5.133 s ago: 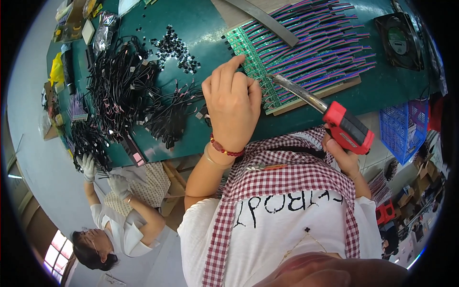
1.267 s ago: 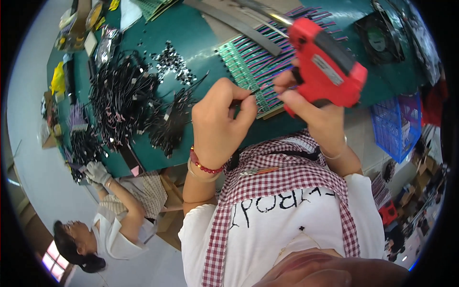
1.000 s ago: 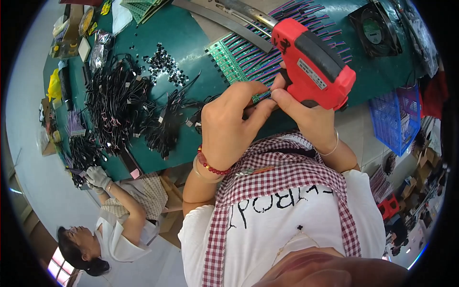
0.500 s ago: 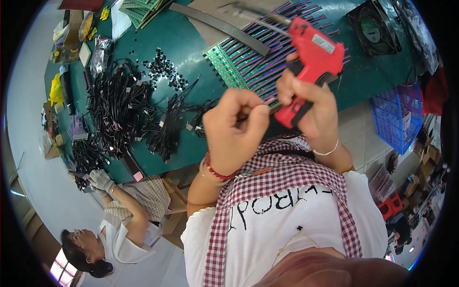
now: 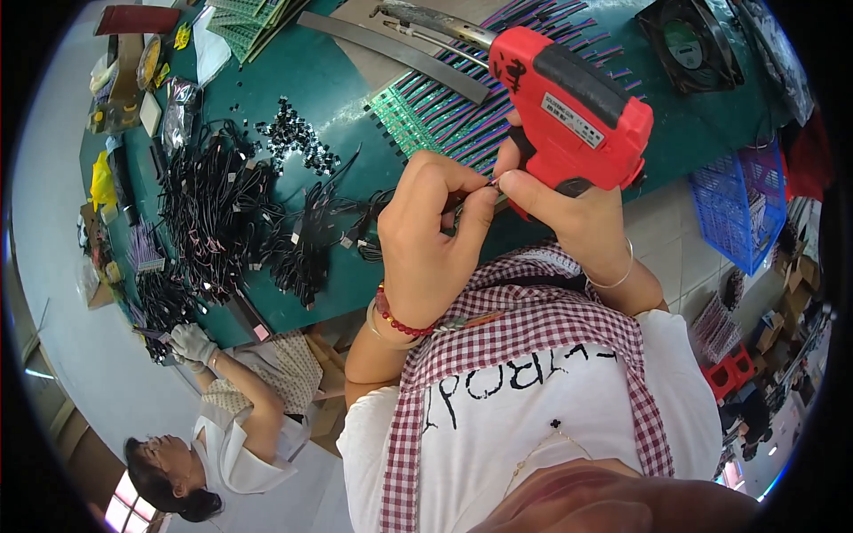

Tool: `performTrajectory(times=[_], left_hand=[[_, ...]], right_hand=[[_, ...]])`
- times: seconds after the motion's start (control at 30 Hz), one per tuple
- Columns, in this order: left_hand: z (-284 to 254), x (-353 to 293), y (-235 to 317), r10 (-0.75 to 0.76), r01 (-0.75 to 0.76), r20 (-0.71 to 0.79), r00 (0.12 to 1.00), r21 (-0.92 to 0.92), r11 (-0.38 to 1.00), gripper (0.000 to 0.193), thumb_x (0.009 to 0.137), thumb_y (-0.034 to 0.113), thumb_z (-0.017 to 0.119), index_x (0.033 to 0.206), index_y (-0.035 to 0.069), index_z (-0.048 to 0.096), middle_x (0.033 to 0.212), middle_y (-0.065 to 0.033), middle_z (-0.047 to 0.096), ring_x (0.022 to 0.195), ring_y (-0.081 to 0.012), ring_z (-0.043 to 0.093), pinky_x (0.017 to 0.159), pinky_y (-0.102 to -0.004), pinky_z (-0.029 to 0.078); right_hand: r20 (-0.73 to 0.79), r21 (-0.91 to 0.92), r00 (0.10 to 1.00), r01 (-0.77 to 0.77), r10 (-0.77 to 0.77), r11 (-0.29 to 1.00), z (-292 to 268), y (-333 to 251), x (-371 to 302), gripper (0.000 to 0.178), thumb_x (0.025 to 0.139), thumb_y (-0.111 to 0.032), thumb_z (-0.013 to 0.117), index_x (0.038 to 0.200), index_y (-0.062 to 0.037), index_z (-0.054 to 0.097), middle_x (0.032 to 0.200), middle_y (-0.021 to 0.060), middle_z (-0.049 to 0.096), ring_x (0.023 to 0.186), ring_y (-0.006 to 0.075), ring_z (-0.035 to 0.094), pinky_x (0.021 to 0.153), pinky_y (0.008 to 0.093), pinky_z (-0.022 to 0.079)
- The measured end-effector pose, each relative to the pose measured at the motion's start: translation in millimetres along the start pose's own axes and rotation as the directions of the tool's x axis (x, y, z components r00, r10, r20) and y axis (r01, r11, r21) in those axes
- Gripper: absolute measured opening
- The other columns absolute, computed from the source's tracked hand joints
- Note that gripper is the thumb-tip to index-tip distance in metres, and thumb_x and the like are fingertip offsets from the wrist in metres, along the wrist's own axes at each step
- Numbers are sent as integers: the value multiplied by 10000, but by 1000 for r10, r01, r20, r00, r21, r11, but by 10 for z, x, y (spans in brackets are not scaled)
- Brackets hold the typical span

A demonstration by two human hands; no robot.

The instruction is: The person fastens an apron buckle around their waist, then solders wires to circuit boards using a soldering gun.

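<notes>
Held a thin wire end (image 5: 492, 183) pinched between thumb and forefinger of the left hand (image 5: 422, 231), right by the near edge of the green circuit-board panel (image 5: 404, 115), on the side toward the body. Seemed to lay its long axis roughly sideways along that panel edge, from the left fingers toward the right, with the rest hidden under the left palm. Gripped a red soldering gun (image 5: 577, 107) in the right hand (image 5: 577, 218), to the right of the panel, with thumb and forefinger tips just beside the wire end (could not tell whether touching it). So had the left hand nearer, being already closed on the wire. Pointed the gun's metal shaft (image 5: 444, 25) away from the wire end, toward the panel's far side. Had a curved grey strip (image 5: 395, 55) across the panel's coloured wires (image 5: 471, 129), and a black cable heap (image 5: 204, 204) well left of the panel.
</notes>
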State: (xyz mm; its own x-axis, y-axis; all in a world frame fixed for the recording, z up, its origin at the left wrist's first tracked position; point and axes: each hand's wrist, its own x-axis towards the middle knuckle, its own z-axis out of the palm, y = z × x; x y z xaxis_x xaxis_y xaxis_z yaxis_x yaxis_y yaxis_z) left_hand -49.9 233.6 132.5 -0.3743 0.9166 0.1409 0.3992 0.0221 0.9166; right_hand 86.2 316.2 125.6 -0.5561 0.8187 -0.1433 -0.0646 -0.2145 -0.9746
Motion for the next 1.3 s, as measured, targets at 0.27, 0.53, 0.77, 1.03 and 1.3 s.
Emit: performTrajectory(times=[0.27,0.53,0.77,1.03,1.3], left_hand=[[-73,37,-20,63,-60,87,994,-30,998,153,740,-45,699,837,7,592,791,-74,547,664,-173,564,543,-270,442],[-157,12,-47,235,-241,55,970,260,935,162,702,-37,715,822,22,622,800,-75,550,674,-202,553,565,-295,443],[-271,140,-346,251,-242,64,966,567,787,147,698,-25,687,776,14,569,976,-95,582,764,-253,543,647,-349,462],[-282,176,-478,200,-247,150,968,708,662,173,701,57,708,805,60,570,1130,-62,613,1009,-229,554,865,-398,379],[-332,173,-472,131,-212,170,977,669,712,169,708,40,703,777,64,551,1157,-44,632,1044,-257,565,879,-383,387]], right_hand=[[43,119,999,-25,20,993,-30,-32,20,323,791,4,660,1098,8,562,878,38,642,800,100,603,707,246,501],[86,388,985,-169,147,906,-94,148,155,411,761,16,665,1147,22,523,853,86,640,760,164,630,711,292,516],[-59,252,995,-67,85,965,-480,134,-166,395,834,-94,640,1178,37,496,714,83,568,614,153,550,579,276,456],[38,-40,994,-104,106,994,-762,417,-653,468,839,-198,670,1181,63,485,610,74,505,491,126,458,472,258,385],[30,-50,974,-224,226,973,-813,551,-780,399,780,-32,722,1160,-5,602,965,48,646,838,116,596,756,271,497]])
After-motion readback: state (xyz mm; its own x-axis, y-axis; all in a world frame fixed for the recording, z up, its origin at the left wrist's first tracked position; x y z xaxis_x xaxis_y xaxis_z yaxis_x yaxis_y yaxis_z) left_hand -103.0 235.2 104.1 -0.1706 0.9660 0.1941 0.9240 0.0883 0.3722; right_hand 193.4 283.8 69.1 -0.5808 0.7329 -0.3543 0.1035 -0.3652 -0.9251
